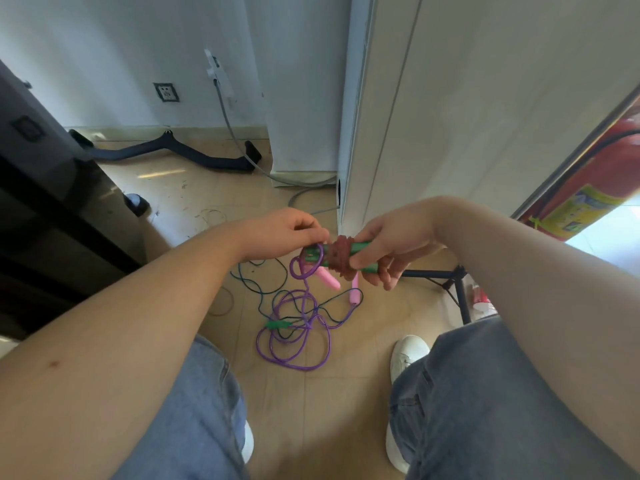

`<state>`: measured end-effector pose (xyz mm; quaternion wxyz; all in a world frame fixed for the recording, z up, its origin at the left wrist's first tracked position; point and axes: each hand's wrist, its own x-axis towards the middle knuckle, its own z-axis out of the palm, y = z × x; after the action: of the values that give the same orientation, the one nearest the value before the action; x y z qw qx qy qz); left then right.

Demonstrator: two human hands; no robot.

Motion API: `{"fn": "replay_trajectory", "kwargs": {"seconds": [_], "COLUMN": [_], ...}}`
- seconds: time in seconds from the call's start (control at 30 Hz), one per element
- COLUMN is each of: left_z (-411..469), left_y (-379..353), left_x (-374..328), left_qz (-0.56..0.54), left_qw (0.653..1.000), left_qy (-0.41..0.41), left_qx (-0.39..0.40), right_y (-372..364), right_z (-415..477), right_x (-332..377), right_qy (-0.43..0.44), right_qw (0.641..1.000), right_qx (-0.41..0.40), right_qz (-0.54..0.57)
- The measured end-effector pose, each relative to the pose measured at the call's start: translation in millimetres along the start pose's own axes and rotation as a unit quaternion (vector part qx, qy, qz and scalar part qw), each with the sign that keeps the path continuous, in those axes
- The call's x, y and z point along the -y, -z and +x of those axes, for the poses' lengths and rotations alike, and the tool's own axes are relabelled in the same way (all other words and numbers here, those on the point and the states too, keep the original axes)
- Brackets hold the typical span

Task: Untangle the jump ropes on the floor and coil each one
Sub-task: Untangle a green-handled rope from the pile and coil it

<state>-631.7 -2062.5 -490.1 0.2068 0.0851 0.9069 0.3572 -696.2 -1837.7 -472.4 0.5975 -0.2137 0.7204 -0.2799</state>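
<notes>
My right hand grips a pair of green handles with a dark red rope wound tightly around their middle. My left hand pinches the left end of that bundle, where a purple rope loop hangs over the handles. Below on the floor, the purple rope lies in loose loops, tangled with a thin dark blue-green rope. Two pink handles dangle or lie just under the bundle. A small green handle rests among the loops.
A white cabinet stands at right, with a red fire extinguisher beyond it. A black machine fills the left. A black bar and a grey cable lie by the wall. Black stand legs sit near my right shoe.
</notes>
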Motion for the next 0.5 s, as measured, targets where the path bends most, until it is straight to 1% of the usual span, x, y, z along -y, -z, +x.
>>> {"fn": "replay_trajectory", "kwargs": {"seconds": [0.1,0.17,0.23,0.33,0.5], "left_z": [0,-1,-2,-1,-4], "left_y": [3,5,5,5,11], "left_x": [1,-1,-4,-7,-4], "left_qz": [-0.107,-0.178,-0.215,-0.228,-0.199], "left_qw": [0.993,0.981,0.972,0.967,0.971], "left_qy": [0.001,0.002,0.013,0.018,0.014], "left_qx": [0.051,0.083,0.096,0.115,0.132], "right_y": [3,3,2,1,6], "right_z": [-7,-10,-11,-11,-8], "right_x": [-5,-5,-3,-1,-3], "right_qy": [0.023,0.038,0.049,0.054,0.040], "right_qw": [0.996,0.991,0.988,0.984,0.975], "right_qx": [0.061,0.082,0.096,0.117,0.166], "right_qz": [0.065,0.097,0.113,0.125,0.144]}}
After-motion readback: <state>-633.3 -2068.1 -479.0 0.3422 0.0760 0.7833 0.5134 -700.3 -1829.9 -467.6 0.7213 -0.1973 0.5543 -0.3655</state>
